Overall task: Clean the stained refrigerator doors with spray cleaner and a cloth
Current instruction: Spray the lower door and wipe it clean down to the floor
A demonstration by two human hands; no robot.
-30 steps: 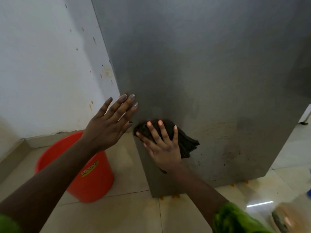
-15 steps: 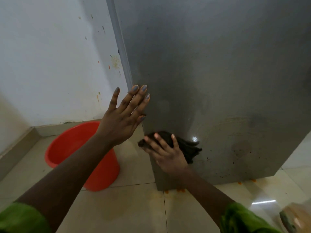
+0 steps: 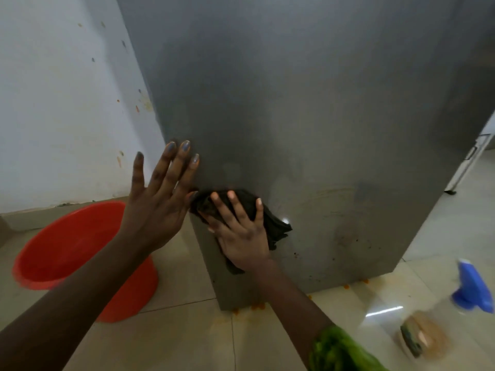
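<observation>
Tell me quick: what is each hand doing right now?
Left hand: open, fingers spread, holding nothing, beside the refrigerator door edge.
Right hand: open, flat, pressing the dark cloth against the door.

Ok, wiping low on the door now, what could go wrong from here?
The cloth under the right hand sits left of the dark specks on the refrigerator door; they may get missed or smeared. Orange drips on the floor by the base could be slippery. The spray bottle at right might get knocked.
</observation>
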